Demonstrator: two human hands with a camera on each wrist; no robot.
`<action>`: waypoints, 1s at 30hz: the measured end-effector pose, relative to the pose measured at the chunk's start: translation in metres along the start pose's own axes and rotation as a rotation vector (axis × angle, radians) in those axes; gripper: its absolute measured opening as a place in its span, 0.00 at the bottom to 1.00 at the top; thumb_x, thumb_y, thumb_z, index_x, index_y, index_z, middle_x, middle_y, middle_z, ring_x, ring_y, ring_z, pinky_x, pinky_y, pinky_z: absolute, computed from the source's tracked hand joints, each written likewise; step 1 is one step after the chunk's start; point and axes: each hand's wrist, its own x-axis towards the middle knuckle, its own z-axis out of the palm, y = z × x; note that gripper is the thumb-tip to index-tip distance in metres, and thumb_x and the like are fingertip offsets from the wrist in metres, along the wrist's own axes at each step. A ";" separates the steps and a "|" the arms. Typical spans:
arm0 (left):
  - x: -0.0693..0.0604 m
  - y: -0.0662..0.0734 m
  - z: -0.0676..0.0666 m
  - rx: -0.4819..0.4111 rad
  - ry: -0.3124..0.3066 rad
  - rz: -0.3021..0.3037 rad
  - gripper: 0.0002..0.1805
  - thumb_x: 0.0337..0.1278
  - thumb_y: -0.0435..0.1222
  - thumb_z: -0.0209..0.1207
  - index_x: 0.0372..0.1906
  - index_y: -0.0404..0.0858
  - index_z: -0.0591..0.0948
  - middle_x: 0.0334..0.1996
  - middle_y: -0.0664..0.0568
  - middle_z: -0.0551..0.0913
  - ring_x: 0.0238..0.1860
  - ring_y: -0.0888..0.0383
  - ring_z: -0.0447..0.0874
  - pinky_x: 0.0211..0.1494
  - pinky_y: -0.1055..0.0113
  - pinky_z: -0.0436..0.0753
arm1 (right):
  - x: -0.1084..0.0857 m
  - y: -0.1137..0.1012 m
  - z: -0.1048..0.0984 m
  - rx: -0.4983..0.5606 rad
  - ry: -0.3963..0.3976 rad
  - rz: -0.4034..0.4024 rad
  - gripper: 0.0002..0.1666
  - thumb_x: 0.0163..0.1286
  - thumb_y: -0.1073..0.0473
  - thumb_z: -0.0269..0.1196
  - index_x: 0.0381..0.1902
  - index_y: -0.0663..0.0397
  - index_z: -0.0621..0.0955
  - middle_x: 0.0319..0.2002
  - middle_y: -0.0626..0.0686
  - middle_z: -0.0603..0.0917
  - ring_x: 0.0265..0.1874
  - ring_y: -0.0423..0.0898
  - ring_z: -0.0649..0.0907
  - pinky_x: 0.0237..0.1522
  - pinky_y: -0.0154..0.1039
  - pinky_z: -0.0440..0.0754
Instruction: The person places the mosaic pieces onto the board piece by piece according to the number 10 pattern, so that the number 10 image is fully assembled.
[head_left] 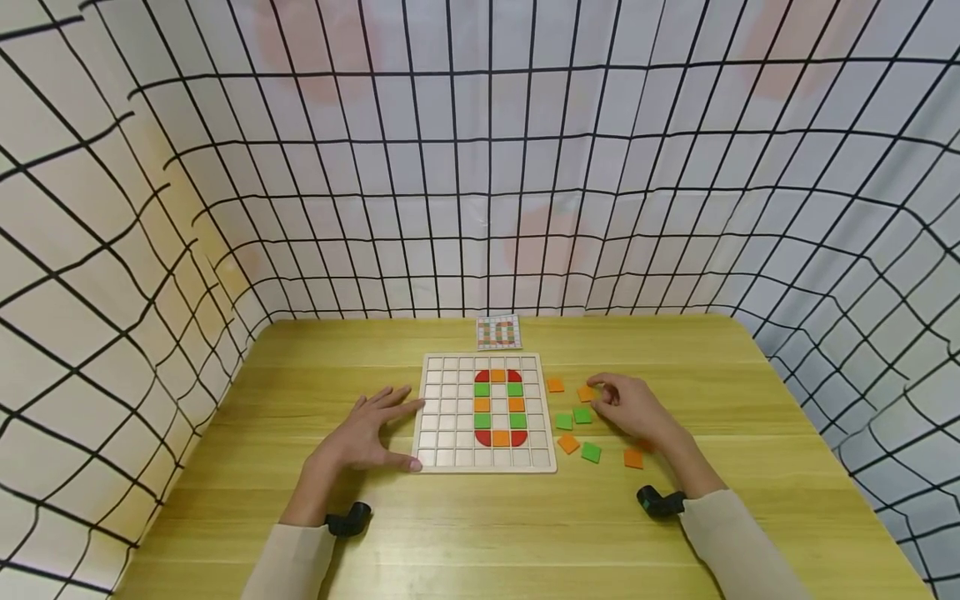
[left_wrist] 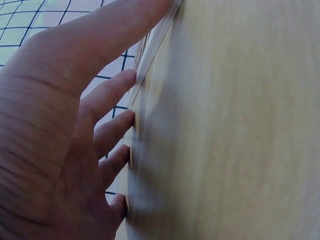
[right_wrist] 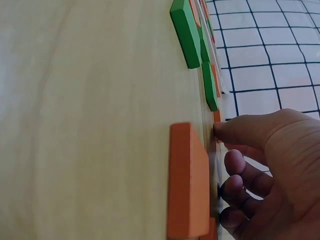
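A square pale wooden grid board (head_left: 450, 457) lies on the table, with red, orange and green pieces forming a closed rounded ring on its right half. My left hand (head_left: 367, 433) is spread at the board's left edge; thumb and index finger touch the rim. In the left wrist view, the fingertips of the left hand (left_wrist: 85, 145) meet the tabletop. Right of the board, my right hand (head_left: 630, 407) has thumb and index finger at opposite sides of an orange tile (head_left: 584, 393), pinching it. In the right wrist view, the thumb of the right hand (right_wrist: 280, 150) partly hides that tile.
Loose green tiles (head_left: 591, 452) and orange tiles (head_left: 568, 443) lie between the board and the right hand. Another orange tile (head_left: 633, 458) is near the right wrist. A small pattern card (head_left: 498, 332) lies behind the board. A black grid-patterned sheet (head_left: 480, 167) surrounds the table.
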 end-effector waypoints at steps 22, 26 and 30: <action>-0.002 0.001 -0.003 -0.002 -0.011 -0.005 0.58 0.38 0.67 0.74 0.78 0.54 0.67 0.82 0.45 0.57 0.83 0.36 0.48 0.79 0.27 0.43 | 0.010 -0.022 0.009 0.112 0.043 0.010 0.19 0.72 0.55 0.69 0.55 0.59 0.83 0.31 0.50 0.78 0.27 0.44 0.73 0.31 0.34 0.73; -0.002 0.002 -0.003 -0.012 -0.014 -0.010 0.58 0.38 0.67 0.74 0.78 0.54 0.68 0.82 0.45 0.57 0.83 0.35 0.48 0.79 0.27 0.43 | 0.019 -0.037 0.015 0.134 0.050 0.006 0.18 0.71 0.55 0.69 0.54 0.57 0.83 0.32 0.50 0.79 0.28 0.44 0.73 0.30 0.33 0.72; -0.001 0.001 -0.002 -0.006 -0.017 -0.014 0.58 0.38 0.68 0.74 0.78 0.55 0.67 0.82 0.45 0.56 0.83 0.35 0.47 0.79 0.27 0.43 | 0.030 -0.052 0.024 0.162 0.048 -0.026 0.17 0.70 0.56 0.70 0.53 0.58 0.84 0.31 0.50 0.78 0.27 0.44 0.72 0.28 0.32 0.69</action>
